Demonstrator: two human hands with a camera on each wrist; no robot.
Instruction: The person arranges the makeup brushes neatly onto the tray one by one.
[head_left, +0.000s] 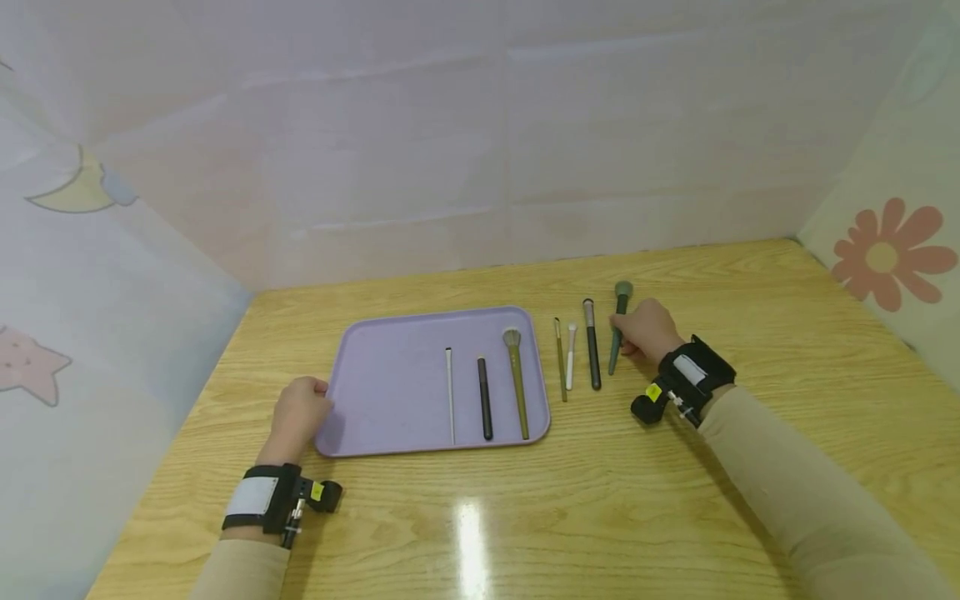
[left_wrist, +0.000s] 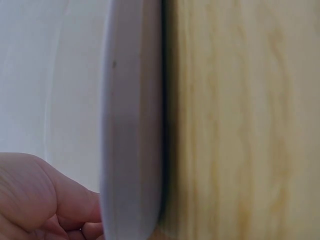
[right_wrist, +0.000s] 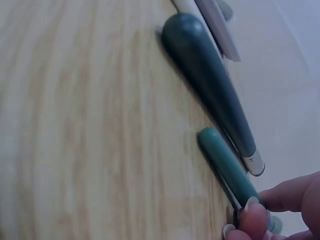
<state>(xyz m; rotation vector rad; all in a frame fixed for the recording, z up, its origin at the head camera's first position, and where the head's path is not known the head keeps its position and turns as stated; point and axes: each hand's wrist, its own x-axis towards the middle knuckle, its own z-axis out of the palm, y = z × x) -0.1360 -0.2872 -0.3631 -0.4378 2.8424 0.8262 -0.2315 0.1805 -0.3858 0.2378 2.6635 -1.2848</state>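
Green brush point(head_left: 618, 332): pinched by right hand point(head_left: 647, 329) fingers point(right_wrist: 255, 217), at 3 o'clock of tray point(head_left: 390, 367).
Left hand point(head_left: 298, 414): fingers curled on tray's 9 o'clock edge.

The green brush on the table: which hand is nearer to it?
Right. The right hand pinches the green brush at its handle; the left hand holds the purple tray's left edge, far across.

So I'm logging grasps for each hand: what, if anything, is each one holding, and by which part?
The right hand pinches the green brush partway along its handle. The left hand grips the purple tray at its left edge.
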